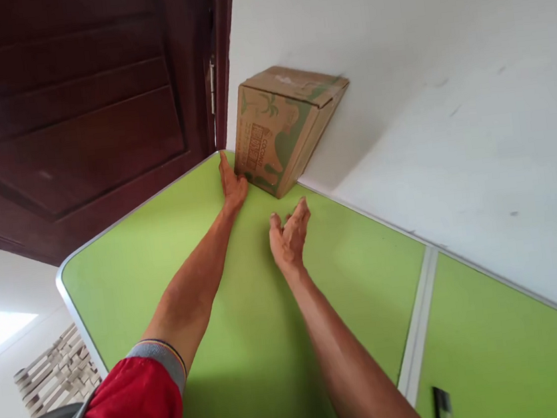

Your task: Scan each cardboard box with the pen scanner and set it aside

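A brown cardboard box [270, 133] with green print stands at the far corner of the green table [214, 350], close to the white wall. Its flaps on top look closed. My left hand [232, 182] is at the box's lower left side, fingers stretched out along it and seeming to touch it. Short of the box's near right corner, my right hand [290, 234] hovers apart from it, fingers spread with nothing in them.
A dark red door [71, 112] rises beyond the table's left edge. The white wall [449, 116] runs along the far right edge. A pale strip [419, 320] crosses the tabletop. Near it lies a small black object [442, 405]. A woven seat [60, 368] stands on the floor at left.
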Demonstrator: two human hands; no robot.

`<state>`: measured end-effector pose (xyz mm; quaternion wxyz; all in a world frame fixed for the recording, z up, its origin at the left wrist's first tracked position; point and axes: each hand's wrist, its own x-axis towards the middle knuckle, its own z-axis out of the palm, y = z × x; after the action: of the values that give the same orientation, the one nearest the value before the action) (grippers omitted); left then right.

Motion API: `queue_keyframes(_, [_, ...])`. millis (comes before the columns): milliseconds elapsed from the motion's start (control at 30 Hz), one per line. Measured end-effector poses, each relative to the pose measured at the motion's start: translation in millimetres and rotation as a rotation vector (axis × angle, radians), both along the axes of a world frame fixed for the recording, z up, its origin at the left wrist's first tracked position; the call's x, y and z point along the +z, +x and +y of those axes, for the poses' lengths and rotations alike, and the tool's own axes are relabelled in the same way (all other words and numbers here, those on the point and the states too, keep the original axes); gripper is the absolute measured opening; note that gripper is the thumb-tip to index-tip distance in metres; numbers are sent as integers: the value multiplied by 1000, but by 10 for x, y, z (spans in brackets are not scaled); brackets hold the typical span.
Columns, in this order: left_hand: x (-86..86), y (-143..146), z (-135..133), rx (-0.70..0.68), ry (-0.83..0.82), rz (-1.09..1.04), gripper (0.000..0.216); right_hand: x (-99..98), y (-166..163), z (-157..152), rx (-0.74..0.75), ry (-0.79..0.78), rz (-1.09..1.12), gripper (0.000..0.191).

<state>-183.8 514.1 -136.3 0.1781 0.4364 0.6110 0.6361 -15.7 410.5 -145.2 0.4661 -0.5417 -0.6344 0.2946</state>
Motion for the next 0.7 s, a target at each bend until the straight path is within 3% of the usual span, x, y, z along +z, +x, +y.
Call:
queue_keyframes(133, [-77,-85,216,-71,33,-1,62,-42,-50,541,34,7,-12,95])
queue_keyframes(300, [-86,-19,-66,-60,14,-28,42,1,-107,504,24,-22,25,103])
queue_keyframes(433, [-16,141,-610,-32,-5,-62,28,113,-53,143,-9,-60,84,104])
queue_keyframes(500, [41,222,-954,-14,-18,-87,32,176,-6,-128,-14,-73,105,104])
queue_keyframes(700, [268,414,-2217,51,-80,-207,33,280,162,-1269,67,-53,110,96])
